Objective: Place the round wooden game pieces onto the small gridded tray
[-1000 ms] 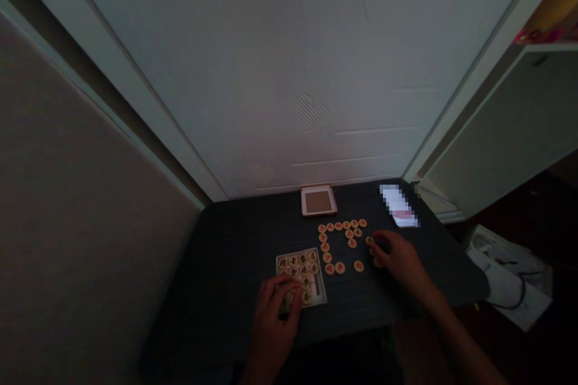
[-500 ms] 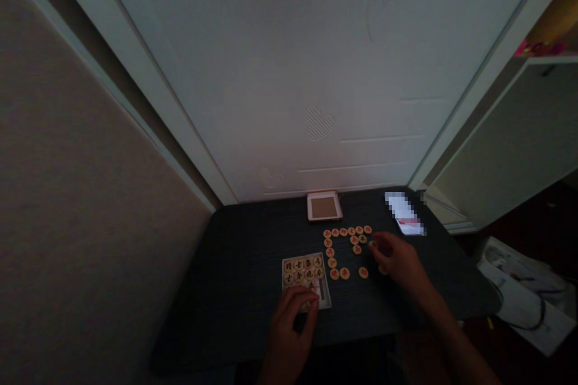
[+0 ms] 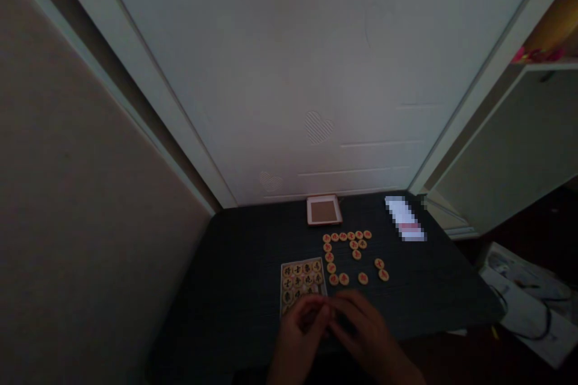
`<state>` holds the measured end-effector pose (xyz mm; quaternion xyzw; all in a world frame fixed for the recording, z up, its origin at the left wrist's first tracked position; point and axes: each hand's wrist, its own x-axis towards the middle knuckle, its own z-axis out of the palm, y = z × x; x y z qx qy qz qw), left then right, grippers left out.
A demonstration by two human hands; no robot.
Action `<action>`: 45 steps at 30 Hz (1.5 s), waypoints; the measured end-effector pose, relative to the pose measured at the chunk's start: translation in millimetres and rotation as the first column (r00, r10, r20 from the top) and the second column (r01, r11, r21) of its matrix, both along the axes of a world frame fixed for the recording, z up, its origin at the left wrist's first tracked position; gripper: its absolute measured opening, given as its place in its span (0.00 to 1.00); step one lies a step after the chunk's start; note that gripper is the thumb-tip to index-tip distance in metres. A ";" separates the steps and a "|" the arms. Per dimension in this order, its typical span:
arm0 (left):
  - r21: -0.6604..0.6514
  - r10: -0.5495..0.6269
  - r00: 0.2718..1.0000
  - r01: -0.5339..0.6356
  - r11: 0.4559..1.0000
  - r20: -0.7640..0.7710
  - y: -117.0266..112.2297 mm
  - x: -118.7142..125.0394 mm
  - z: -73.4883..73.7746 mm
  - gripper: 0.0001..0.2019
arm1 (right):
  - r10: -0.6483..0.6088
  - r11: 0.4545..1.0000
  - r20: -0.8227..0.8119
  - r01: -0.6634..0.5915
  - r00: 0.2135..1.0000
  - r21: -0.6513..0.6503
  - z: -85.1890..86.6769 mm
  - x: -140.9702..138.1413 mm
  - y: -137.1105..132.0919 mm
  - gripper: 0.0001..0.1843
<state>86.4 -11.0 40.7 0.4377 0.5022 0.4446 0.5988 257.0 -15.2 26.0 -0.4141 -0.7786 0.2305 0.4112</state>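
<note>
My left hand (image 3: 298, 334) and my right hand (image 3: 363, 328) meet fingertip to fingertip over the front right of a shallow tray (image 3: 280, 289). The fingers of both are closed in a pinch. A small edge of a xiangqi piece (image 3: 333, 312) seems to show at my right fingertips; what the left fingers grip is hidden. Rows of black-lettered xiangqi pieces (image 3: 297, 281) lie in the tray, its front part covered by my hands. Right of it, red-lettered xiangqi pieces (image 3: 343, 236) form a row and a column on the dark table (image 3: 235, 289).
Several loose pieces (image 3: 363, 278) lie at the right of the column. A shallow lid-like box (image 3: 324, 212) stands at the back against the white panel (image 3: 289, 72). A lit phone (image 3: 404, 218) lies at the back right. Beyond the table's right edge is a white box (image 3: 526, 307).
My right hand has left the loose pieces and come left and nearer to meet my left hand. A piece that was at its fingertips is gone from the table there.
</note>
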 end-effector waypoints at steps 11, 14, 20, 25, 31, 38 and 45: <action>0.005 -0.016 0.996 0.016 1.000 -0.086 2.6 -16.0 -1.9 0.17 | -0.038 0.993 -0.106 0.026 0.994 -0.114 -4.5 -10.2 -1.5 0.18; 0.022 -0.013 0.994 0.016 1.000 -0.111 2.4 -16.6 -5.9 0.17 | -0.047 0.992 -0.156 0.028 0.987 -0.123 -5.6 -10.9 -1.0 0.17; 0.062 0.003 0.999 -0.001 0.998 -0.034 2.5 -13.3 -8.4 0.11 | -0.110 0.960 -0.236 0.041 0.966 -0.279 1.6 -11.6 2.0 0.11; 0.048 -0.009 0.999 0.011 0.999 -0.053 4.0 -12.7 -6.6 0.12 | -0.184 0.915 -0.320 0.043 0.929 -0.401 6.2 -11.8 7.0 0.09; 0.100 -0.043 0.984 0.061 0.993 -0.172 3.7 -14.2 -0.9 0.14 | -0.289 0.825 -0.405 0.011 0.868 -0.565 -1.0 -12.0 11.2 0.13; 0.294 0.003 0.914 0.127 0.947 -0.405 4.4 -16.6 -1.0 0.13 | -0.370 0.769 -0.465 -0.016 0.804 -0.639 0.6 -11.9 10.8 0.18; 0.328 0.030 0.896 0.132 0.935 -0.444 2.8 -15.9 -0.9 0.14 | -0.398 0.745 -0.458 -0.011 0.794 -0.667 5.0 -12.0 11.5 0.19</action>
